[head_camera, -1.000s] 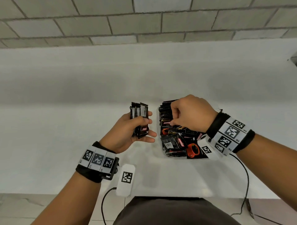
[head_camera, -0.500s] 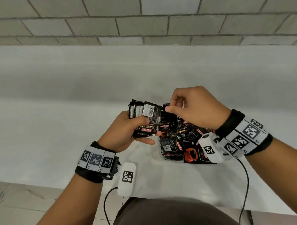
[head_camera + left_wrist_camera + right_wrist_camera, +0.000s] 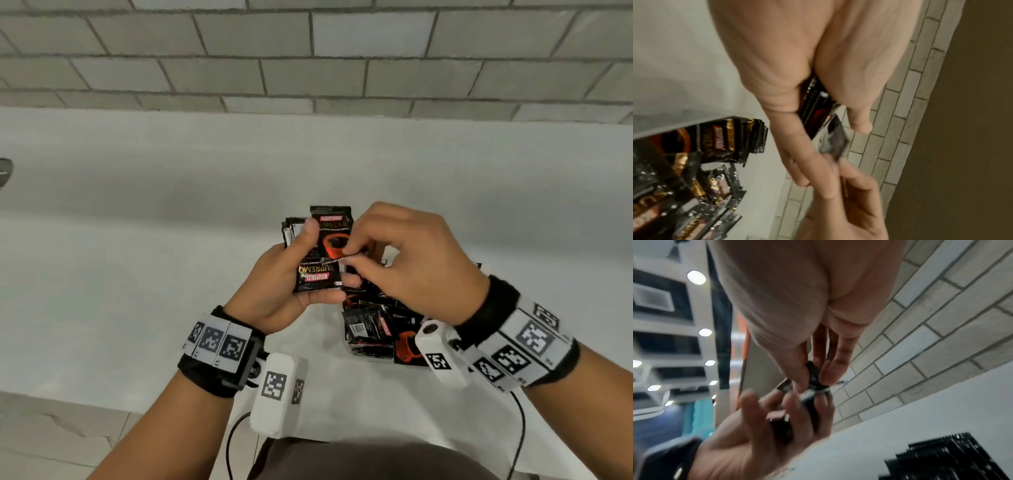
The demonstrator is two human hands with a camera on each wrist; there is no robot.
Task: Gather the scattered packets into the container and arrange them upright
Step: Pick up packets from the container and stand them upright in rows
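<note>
My left hand [image 3: 323, 257] grips a stack of black coffee packets [image 3: 318, 274], held upright above the white counter. My right hand [image 3: 351, 255] pinches one more packet [image 3: 813, 374] edge-on and holds it against the front of that stack. The stack [image 3: 813, 112] shows between my left fingers in the left wrist view. Just below and right of both hands, many black packets [image 3: 371, 330] lie heaped in a jumble. Any container walls around the heap are too faint to make out.
The white counter [image 3: 137, 308] runs wide to the left and behind the hands, ending at a grey tiled wall [image 3: 308, 51]. Its front edge [image 3: 102, 401] is near my body. A grey object [image 3: 5, 171] shows at the far left edge.
My right hand has come up from the heap with one packet and brought it to the stack in my left hand. The left hand has lifted and turned the stack more upright.
</note>
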